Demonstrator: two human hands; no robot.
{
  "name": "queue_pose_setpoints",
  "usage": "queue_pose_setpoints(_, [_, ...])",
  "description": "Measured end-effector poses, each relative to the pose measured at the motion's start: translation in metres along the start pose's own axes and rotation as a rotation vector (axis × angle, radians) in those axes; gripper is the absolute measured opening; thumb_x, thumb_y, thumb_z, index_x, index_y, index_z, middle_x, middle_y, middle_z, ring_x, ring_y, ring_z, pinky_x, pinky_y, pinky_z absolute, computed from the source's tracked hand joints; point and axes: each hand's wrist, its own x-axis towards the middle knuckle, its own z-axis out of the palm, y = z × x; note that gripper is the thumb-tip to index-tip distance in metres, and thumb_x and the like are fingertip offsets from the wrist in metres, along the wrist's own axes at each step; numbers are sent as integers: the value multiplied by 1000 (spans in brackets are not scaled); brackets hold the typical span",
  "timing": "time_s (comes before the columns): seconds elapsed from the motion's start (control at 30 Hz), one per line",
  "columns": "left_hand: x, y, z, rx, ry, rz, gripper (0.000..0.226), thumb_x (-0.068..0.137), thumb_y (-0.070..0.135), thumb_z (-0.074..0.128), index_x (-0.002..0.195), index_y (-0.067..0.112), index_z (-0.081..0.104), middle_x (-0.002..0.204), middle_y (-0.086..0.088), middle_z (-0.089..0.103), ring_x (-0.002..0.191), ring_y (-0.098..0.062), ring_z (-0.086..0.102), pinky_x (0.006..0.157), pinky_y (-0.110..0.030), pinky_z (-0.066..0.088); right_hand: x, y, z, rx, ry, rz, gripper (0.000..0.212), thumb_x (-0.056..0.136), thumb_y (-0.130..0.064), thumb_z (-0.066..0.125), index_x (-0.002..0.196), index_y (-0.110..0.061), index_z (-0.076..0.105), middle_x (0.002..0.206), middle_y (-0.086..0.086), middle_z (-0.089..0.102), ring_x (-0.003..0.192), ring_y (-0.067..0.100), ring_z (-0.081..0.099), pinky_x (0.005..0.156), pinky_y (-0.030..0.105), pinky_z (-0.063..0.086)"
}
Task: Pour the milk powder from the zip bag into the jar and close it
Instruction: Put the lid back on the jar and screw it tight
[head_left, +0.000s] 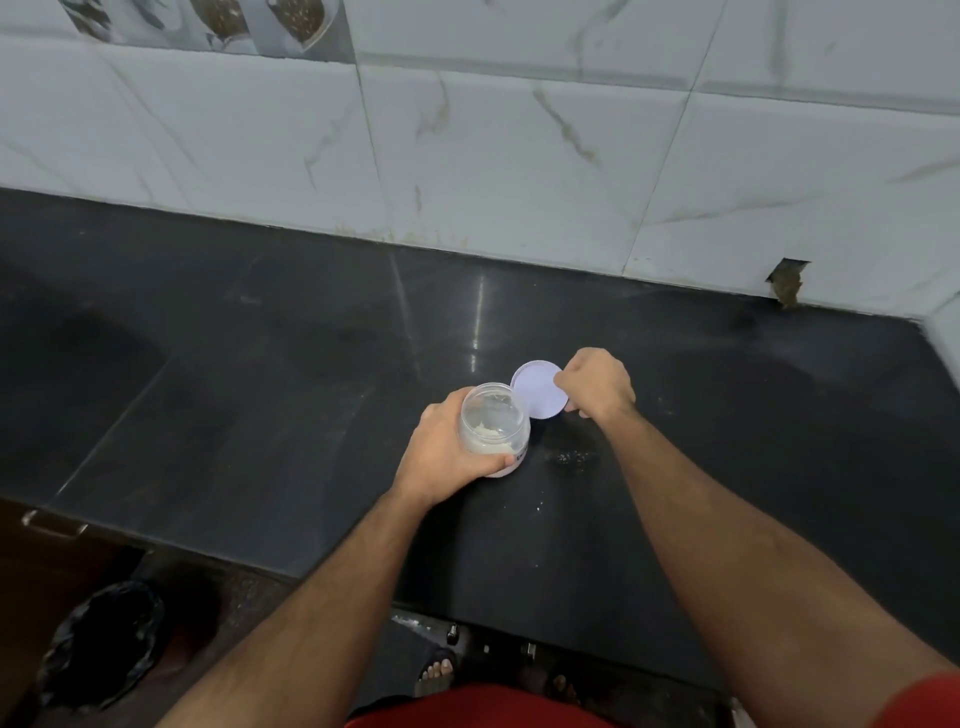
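Fingers of the left hand (441, 452) wrap round the open clear jar (493, 428), which stands on the dark counter (260, 389) holding white powder, while the right hand (597, 384) pinches the edge of the white lid (537, 389) just beside it.

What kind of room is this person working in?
Most likely a home kitchen: a dark stone counter, a marble-look tiled wall, and a clear jar of white powder.
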Motion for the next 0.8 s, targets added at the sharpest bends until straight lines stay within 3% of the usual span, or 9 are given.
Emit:
queue_pose_setpoints(0.13, [14,17,22,-10,-48,31,74,51,48,83,113,61,46,111,31,60,120,-8,49,101,-35,48,-2,9,-32,66,85,-99,13,75,-21,62,87,-23,62,78,-1,73,82,21,69,73,35,58])
queue_pose_setpoints(0.37, [34,29,47,-9,-96,54,78,51,50,85,121,50,50,113,26,65,111,-4,61,96,-40,53,-36,9,-62,80,101,-348,31,77,-25,75,108,-22,72,87,-7,72,84,15,68,79,32,54])
queue_pose_setpoints(0.5, [38,26,50,-43,-109,49,76,51,47,85,120,47,53,108,22,68,103,-2,65,92,-38,56,-60,7,-57,-216,33,-576,17,79,-21,65,92,-12,73,86,4,66,81,23,61,71,44,55])
queue_pose_setpoints(0.67, [39,17,52,-68,-128,58,70,52,48,87,114,47,56,106,21,69,103,-6,66,89,-41,57,-73,12,-43,-460,-64,-670,36,90,-19,60,124,-19,69,116,3,58,108,23,49,74,38,50])
queue_pose_setpoints(0.8, [40,15,53,-119,-126,79,70,55,39,89,118,45,58,110,21,70,105,-4,66,88,-39,58,-76,12,-39,-566,-117,-701,32,93,-20,58,122,-17,70,122,4,57,112,26,51,79,43,52])
